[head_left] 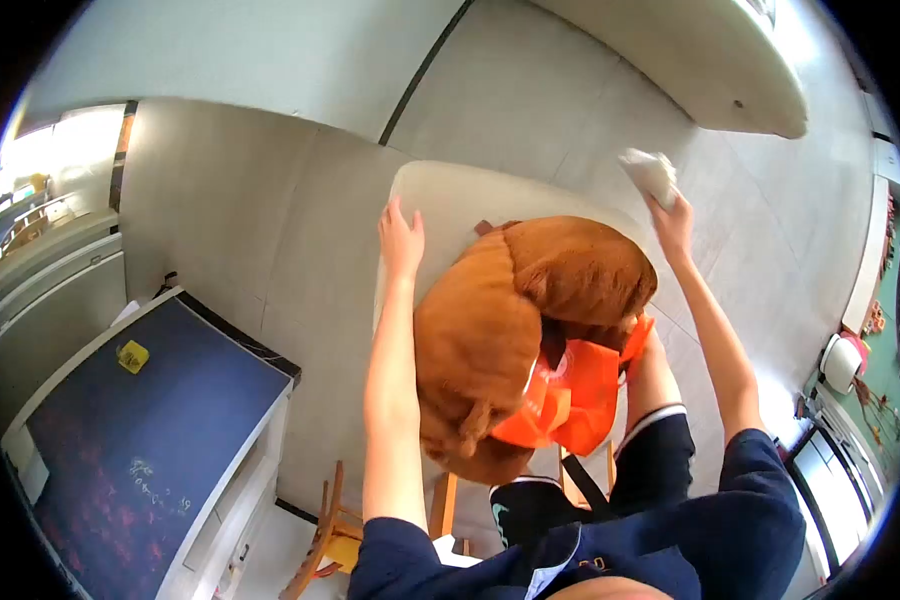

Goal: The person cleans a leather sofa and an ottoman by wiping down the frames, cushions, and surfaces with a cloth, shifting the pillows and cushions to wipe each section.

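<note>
My left hand is over the left side of a beige padded seat, its fingers apart and holding nothing. Out to the right, my right hand grips a crumpled whitish item, blurred, perhaps tissue or a wipe. Between my arms a brown plush, curved cushion lies on the seat, touched by neither hand. An orange bag sits within the cushion's curve, near my lap.
A dark blue-topped table with a small yellow item stands at the left. Below it is a wooden chair. Another beige padded piece is at the upper right, above grey floor tiles.
</note>
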Action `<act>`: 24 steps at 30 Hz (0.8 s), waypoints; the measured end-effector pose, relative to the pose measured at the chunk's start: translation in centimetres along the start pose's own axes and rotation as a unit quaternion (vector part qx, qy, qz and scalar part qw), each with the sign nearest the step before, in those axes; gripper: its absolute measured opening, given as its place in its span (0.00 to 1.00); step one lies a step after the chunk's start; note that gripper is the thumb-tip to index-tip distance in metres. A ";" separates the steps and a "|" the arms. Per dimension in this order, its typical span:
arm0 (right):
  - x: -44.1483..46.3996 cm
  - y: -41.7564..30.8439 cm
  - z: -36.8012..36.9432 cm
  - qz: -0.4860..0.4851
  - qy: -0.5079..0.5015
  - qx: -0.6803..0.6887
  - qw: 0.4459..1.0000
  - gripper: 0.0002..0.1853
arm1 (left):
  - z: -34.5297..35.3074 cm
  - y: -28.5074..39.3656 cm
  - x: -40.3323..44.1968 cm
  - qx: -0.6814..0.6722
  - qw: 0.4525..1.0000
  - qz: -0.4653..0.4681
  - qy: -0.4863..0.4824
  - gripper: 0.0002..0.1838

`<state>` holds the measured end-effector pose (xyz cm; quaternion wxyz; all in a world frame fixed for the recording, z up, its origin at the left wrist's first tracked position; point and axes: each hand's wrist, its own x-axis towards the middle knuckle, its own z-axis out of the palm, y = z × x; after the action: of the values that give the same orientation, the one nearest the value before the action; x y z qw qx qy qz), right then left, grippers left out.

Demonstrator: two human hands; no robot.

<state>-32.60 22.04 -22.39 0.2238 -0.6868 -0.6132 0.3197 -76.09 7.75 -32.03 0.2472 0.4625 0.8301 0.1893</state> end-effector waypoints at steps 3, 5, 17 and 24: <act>7.6 -2.6 11.3 0.025 -0.124 0.037 0.991 0.16 | 5.4 0.9 3.3 0.103 0.990 -0.033 0.093 0.29; 11.7 -0.6 20.7 -0.044 -0.175 -0.016 0.983 0.16 | 7.0 1.5 5.5 0.169 0.976 -0.045 0.132 0.30; 12.0 -3.7 46.5 -0.201 -0.505 -0.016 0.839 0.26 | 10.4 -1.0 5.6 0.180 0.971 -0.078 0.139 0.36; 13.9 13.0 34.5 -0.051 -0.583 -0.158 0.796 0.28 | 10.5 -0.9 6.0 0.165 0.973 -0.051 0.156 0.34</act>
<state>-47.54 30.85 -57.79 -0.2712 -0.3643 -0.7038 0.5463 -73.18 13.39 -42.40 0.0440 0.4190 0.9006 0.1072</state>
